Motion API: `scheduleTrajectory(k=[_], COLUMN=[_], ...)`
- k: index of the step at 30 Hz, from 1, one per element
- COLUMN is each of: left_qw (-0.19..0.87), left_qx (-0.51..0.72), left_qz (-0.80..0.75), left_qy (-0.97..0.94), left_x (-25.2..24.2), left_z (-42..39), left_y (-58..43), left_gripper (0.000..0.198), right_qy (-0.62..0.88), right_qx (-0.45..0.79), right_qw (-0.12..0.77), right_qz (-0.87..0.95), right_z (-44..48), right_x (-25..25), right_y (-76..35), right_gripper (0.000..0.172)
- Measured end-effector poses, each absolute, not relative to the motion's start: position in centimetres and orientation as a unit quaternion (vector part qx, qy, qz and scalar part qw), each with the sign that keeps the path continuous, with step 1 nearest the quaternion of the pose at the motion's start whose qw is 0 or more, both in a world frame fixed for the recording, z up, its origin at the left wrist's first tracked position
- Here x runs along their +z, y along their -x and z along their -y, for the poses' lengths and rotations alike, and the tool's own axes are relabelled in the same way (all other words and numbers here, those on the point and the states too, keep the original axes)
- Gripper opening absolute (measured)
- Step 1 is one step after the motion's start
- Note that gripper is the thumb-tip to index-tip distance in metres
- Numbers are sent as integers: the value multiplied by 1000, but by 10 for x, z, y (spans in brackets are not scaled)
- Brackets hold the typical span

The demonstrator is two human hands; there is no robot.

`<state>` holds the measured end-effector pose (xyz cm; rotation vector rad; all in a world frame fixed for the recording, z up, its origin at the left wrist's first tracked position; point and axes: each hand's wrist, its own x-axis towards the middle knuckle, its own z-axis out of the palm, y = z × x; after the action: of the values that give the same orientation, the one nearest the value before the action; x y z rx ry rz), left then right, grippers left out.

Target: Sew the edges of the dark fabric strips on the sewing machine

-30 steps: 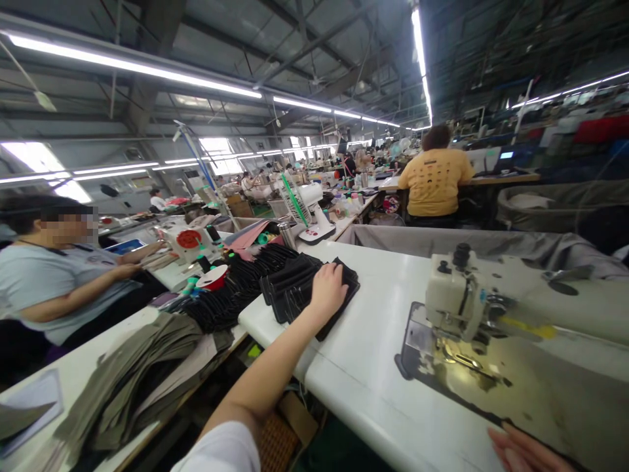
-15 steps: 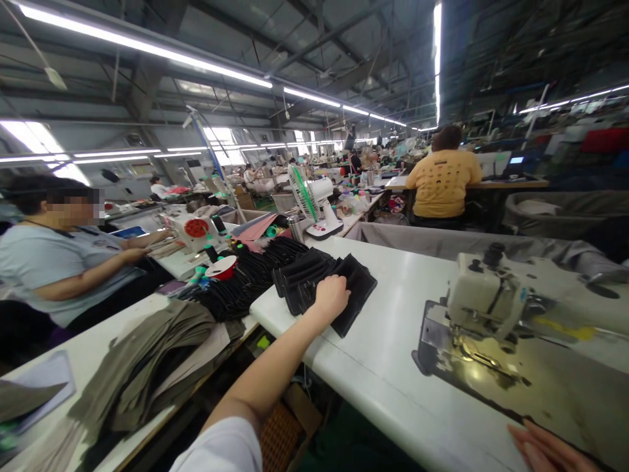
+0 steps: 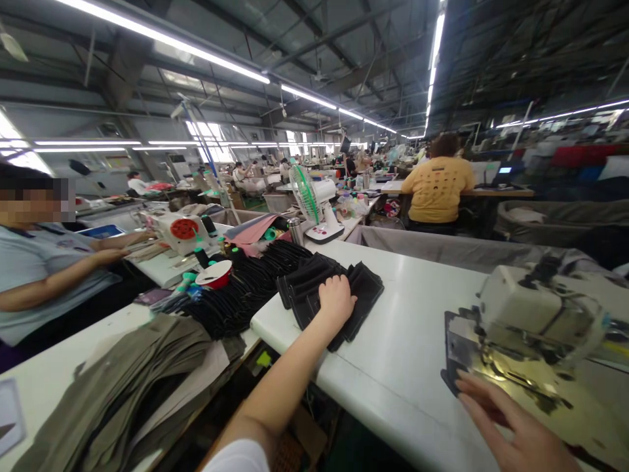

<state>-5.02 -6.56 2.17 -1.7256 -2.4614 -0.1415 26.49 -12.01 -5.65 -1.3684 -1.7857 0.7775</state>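
Observation:
My left hand reaches out over a small stack of dark fabric pieces with light stitching along the edges. Its fingers are curled onto the top black fabric piece; the fingertips are partly hidden. Low on the right, my right hand hovers in front of the sewing machine, near the left corner of its metal bed. Thumb and fingers there are apart, and nothing shows between them.
A long row of folded black pieces and a pile of olive fabric lie on the left table. A red-and-white bowl and a fan stand behind. A co-worker sits at left, another person ahead.
My right hand has come further into view, up and left toward the machine bed. My left hand stays on the black fabric, which has shifted slightly. The view has turned a little.

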Motion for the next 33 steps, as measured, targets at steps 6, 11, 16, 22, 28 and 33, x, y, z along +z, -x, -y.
scheduleTrajectory(k=[6, 11, 16, 22, 28, 33], left_qw=[70, 48, -72, -159, -184, -225], left_qx=[-79, -111, -229, -262, -235, -238], left_qz=[774, 735, 697, 688, 689, 691], left_qy=[624, 667, 675, 658, 660, 645], left_x=[17, 15, 12, 4, -3, -4], left_z=[77, 81, 80, 63, 59, 58], left_y=[49, 56, 77, 112, 121, 124], left_gripper=[46, 55, 49, 39, 22, 20], right_qy=[436, 430, 457, 301, 228, 207], right_qx=[345, 351, 407, 123, 5, -2], right_qw=[332, 371, 338, 292, 52, -17], right_qz=[762, 745, 715, 899, 972, 978], right_z=[75, 37, 22, 10, -14, -27], right_x=[-24, -37, -47, -16, 16, 30], right_y=[-157, -100, -76, -80, -60, -49], right_gripper=[43, 43, 44, 54, 56, 32])
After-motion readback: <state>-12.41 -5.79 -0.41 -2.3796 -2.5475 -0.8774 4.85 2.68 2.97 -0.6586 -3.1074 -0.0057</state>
